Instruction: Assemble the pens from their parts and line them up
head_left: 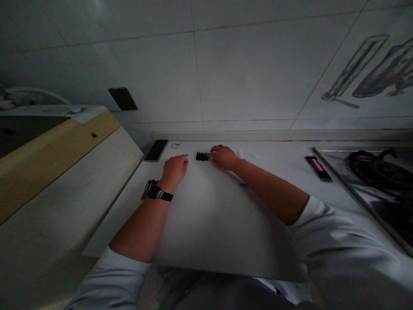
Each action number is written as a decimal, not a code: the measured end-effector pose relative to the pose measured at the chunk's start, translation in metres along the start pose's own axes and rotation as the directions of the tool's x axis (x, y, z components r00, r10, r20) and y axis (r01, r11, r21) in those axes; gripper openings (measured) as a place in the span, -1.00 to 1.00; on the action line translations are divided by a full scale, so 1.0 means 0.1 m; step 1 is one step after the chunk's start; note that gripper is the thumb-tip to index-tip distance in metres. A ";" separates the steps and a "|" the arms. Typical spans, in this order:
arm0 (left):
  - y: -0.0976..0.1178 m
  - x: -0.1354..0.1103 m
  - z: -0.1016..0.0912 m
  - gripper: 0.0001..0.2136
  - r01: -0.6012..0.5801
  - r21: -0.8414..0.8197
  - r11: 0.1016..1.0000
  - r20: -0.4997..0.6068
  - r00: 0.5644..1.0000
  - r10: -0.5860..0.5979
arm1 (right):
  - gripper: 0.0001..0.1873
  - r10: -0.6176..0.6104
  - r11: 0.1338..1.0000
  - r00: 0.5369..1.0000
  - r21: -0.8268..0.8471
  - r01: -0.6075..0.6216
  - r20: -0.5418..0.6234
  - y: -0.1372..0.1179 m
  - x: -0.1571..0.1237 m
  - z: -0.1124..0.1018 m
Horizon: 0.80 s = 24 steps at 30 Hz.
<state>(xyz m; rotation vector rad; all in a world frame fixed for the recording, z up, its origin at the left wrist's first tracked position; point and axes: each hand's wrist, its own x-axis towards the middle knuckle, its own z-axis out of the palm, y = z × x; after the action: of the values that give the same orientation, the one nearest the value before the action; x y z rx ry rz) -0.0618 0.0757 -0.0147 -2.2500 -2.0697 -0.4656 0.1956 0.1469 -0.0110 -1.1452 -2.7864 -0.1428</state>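
A large white sheet (219,224) lies on the white counter (277,165) in front of me. My left hand (174,168) rests at the sheet's far edge with its fingers curled into a loose fist; a black watch (159,193) is on that wrist. A tiny grey piece (184,154) lies just beyond its knuckles. My right hand (223,156) is at the far edge too, fingers bent, its fingertips against a small black ribbed object (201,156). Whether it grips that object is unclear.
A dark phone (156,150) lies at the counter's back left. A red and black tool (318,168) lies to the right, by a stove top with a black burner grate (377,170). A red and black item (146,189) sits under my left wrist. Tiled wall behind; a wood-edged surface (54,150) at left.
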 end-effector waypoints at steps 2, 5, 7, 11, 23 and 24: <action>0.01 0.00 0.00 -0.83 0.001 -0.022 1.000 0.004 1.000 -0.001 | -0.58 -0.013 1.000 1.000 -0.002 0.013 -0.011 0.01 0.02 -0.01; 0.01 -0.01 0.02 -0.85 -0.008 -0.055 0.998 0.003 1.000 0.008 | -0.60 -0.008 1.000 1.000 0.001 0.008 -0.017 0.02 0.04 -0.03; 0.01 -0.01 0.03 -0.86 -0.014 -0.072 0.997 0.006 1.000 0.015 | -0.61 -0.011 1.000 1.000 -0.008 0.011 -0.013 0.03 0.05 -0.04; 0.06 -0.01 0.02 -0.89 -0.056 -0.153 0.987 0.002 0.998 0.057 | -0.71 -0.079 0.997 0.997 -0.021 0.079 -0.024 0.04 0.03 -0.06; 0.39 -0.10 -0.02 -0.90 -0.311 -0.326 0.893 -0.072 0.950 0.304 | -0.78 -0.101 0.973 0.985 0.191 0.128 -0.141 -0.16 -0.58 -0.35; 0.42 -0.11 -0.01 -0.90 -0.325 -0.332 0.885 -0.067 0.944 0.322 | -0.78 -0.080 0.971 0.983 0.210 0.115 -0.167 -0.15 -0.68 -0.40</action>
<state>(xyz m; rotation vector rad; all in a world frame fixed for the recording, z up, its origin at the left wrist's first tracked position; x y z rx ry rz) -0.0216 0.0602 -0.0095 -2.7060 -1.6560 -0.8600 0.2365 0.0840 0.0178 -0.9040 -2.6396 0.0616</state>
